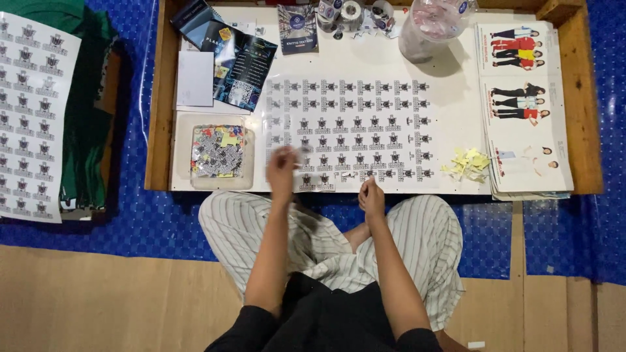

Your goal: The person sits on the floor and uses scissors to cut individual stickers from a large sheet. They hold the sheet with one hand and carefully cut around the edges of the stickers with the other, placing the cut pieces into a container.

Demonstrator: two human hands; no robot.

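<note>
A large white sticker sheet (pixel 365 130) printed with rows of small black-and-white emblems lies on the low wooden table (pixel 590 130). My left hand (pixel 283 171) hovers over the sheet's near left corner. It is blurred, its fingers pinched on a small pale sticker (pixel 302 150). My right hand (pixel 372 197) rests at the sheet's near edge with its fingers curled together and nothing visible in them. A clear shallow tray (pixel 184 163) left of my left hand holds a heap of cut emblem stickers (pixel 218 151).
A pile of yellow paper scraps (pixel 468 163) lies right of the sheet, beside catalogue pages with clothed figures (pixel 521 104). Dark leaflets (pixel 238 62), tape rolls (pixel 351 12) and a clear plastic jar (pixel 430 26) stand at the back. Another emblem sheet (pixel 29 117) lies on green cloth at left.
</note>
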